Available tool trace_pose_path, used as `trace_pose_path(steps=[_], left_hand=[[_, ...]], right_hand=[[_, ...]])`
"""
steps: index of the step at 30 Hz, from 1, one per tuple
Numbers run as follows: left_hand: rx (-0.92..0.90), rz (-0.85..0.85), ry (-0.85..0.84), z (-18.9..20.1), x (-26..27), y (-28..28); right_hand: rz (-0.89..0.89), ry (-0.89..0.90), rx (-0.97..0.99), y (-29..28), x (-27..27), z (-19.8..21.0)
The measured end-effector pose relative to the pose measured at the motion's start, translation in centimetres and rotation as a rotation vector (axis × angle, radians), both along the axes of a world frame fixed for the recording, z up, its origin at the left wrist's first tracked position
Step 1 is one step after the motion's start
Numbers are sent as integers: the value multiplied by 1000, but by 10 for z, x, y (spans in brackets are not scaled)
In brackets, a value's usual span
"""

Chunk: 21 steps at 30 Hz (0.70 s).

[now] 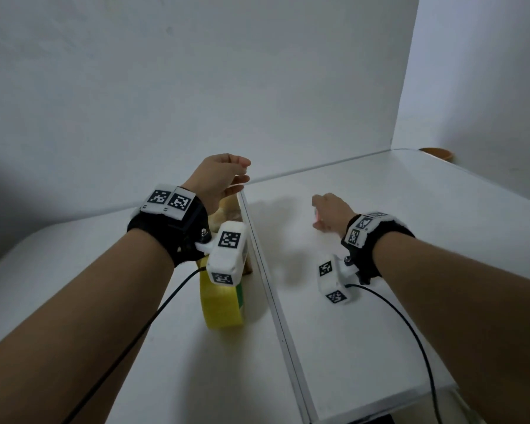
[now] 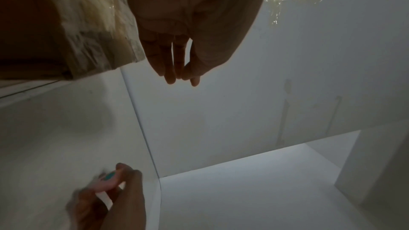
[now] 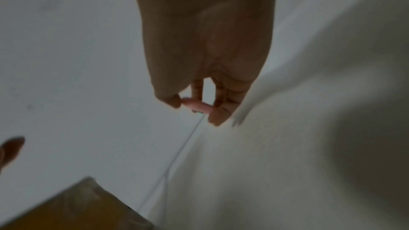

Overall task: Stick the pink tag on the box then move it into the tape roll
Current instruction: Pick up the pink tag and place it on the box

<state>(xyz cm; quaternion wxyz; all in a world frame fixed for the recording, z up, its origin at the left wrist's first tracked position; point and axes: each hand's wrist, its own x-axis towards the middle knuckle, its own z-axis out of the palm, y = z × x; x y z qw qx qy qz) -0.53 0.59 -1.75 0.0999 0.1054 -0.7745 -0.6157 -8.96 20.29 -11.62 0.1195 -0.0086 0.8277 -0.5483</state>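
A person works at a white desk (image 1: 380,240) made of two joined surfaces, with white walls behind. The right hand (image 1: 331,211) is low over the desk, its thumb and fingers (image 3: 218,114) clamped on the pink tag (image 3: 197,105), a small flat pink piece with a blue-green mark on one face. Whether the tag has fully left the desk cannot be told; the wrist views are blurred.

The left hand (image 1: 219,177) hangs in the air, its fingers (image 2: 168,69) straight and close together, holding nothing. The box (image 2: 73,29), brown cardboard wrapped in clear tape, sits just beside and below those fingers, on the wrist side, close to the seam between the two desk surfaces. The yellow tape roll (image 1: 222,304) stands on edge further back toward the person, beneath the left wrist, close to the box; whether they touch cannot be told.

The step in hand appears to be picking up the tag; nothing is stuck on the box yet. The next move likely calls for carrying the tag across the seam toward the left fingers, keeping its sticky face free, while the left hand steadies the box so the tag can be pressed flat on it.
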Motion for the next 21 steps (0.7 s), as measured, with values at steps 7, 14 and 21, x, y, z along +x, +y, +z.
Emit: trace_pose_path(steps=[7,14,21], left_hand=[[-22,-10,32,6,15,2],[-37,14,56,6,52,-8],[-139,126,50,-4,96,-32]], right_hand=[[71,-229,-700,-4,34,7],[207,-221,-746,-20,65,17],[254,138,-457,-61,94,47]])
